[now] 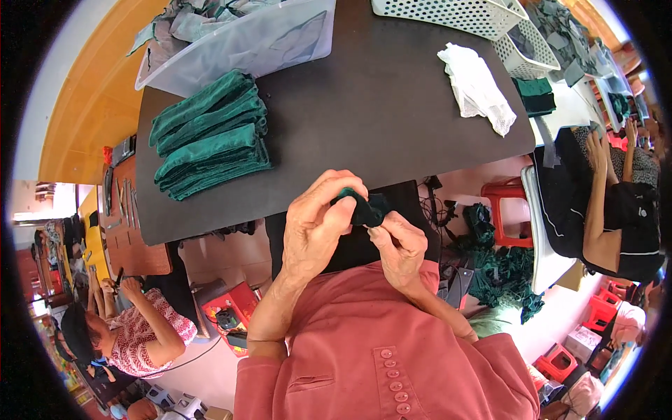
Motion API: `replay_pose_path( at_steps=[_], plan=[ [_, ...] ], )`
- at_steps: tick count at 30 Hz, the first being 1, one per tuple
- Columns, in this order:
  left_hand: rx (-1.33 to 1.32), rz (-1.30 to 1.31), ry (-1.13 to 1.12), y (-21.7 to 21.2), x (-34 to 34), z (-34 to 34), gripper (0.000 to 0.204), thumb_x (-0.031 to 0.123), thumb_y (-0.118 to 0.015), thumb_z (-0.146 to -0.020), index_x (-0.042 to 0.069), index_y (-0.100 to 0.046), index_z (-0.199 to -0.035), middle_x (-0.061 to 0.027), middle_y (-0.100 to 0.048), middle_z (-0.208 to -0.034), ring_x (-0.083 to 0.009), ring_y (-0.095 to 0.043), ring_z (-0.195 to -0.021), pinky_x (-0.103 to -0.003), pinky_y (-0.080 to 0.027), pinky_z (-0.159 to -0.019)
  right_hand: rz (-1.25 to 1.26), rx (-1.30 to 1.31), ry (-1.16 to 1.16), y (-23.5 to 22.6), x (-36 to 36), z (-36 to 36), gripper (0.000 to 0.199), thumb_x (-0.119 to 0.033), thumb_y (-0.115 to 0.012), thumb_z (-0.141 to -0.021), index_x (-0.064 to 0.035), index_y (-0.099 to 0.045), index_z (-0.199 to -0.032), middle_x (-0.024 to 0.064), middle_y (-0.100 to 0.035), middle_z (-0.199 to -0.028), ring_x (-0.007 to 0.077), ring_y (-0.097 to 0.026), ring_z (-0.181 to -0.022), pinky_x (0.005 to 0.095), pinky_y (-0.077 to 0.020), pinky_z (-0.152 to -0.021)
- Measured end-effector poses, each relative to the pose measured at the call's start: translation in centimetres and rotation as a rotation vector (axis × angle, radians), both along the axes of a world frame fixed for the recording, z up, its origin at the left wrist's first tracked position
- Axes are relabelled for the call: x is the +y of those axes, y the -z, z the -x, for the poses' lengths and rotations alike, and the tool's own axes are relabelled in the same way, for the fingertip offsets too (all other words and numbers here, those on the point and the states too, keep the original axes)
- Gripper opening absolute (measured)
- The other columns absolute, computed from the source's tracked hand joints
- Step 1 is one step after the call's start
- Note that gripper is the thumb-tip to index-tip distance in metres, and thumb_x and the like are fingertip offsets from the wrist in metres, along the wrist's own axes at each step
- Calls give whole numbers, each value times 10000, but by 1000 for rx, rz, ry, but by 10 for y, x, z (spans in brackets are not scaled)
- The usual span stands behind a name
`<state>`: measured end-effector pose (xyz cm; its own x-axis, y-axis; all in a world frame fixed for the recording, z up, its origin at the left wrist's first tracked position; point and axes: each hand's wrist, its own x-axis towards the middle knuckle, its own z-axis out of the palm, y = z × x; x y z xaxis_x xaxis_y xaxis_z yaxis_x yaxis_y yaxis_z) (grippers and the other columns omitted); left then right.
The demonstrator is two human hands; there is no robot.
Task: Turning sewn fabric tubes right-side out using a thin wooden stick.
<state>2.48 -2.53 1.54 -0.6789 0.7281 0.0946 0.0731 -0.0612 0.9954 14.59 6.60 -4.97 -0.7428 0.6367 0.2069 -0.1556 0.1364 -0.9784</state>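
Dark green fabric piece [365,207] sits pinched between both hands just above the chest, its length running across from the left hand [318,224], curled over its near end, to the right hand [400,245], whose fingertips grip its lower edge. Beyond the left hand lies a stack of folded green cloth [210,136] on the black table [378,98]; past the right hand, a white cloth [477,87].

Both hands closed on a small dark green velvet piece [365,208] at the near edge of a black table [392,105].

Left hand [318,220] pinching from above, right hand [400,246] gripping from below. Farther back: a stack of folded green velvet [210,136], a crumpled white cloth [477,87], a clear plastic bin [259,42], white perforated baskets [462,14]. Seated workers at both sides; red stools [505,210] on the floor at right.
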Motion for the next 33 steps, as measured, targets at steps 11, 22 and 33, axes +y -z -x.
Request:
replay_pose_path(
  at_steps=[11,22,33],
  plan=[
    [776,123,-290,-1,1,-17,163,61,-673,-716,11,-529,-774,-74,-506,-664,-263,-519,-678,-371,-394,-636,-261,39,142,-3,1,-4,153,59,-603,-821,47,-611,-973,78,-554,-800,115,-483,-607,240,-394,-522],
    [194,94,-119,10,1,-14,66,-14,-538,-789,-19,-485,-750,-32,-415,-580,-81,-367,-507,-259,-323,-473,-426,14,146,0,2,-8,216,73,-585,-815,32,-610,-1025,102,-537,-828,169,-539,-642,254,-433,-552],
    [161,234,-145,3,16,-12,265,168,-523,-921,-28,-506,-744,-116,-472,-632,-249,-465,-600,-323,-386,-558,-428,24,145,7,6,-1,209,91,-589,-797,38,-617,-997,92,-535,-796,140,-491,-590,242,-397,-513]
  ],
)
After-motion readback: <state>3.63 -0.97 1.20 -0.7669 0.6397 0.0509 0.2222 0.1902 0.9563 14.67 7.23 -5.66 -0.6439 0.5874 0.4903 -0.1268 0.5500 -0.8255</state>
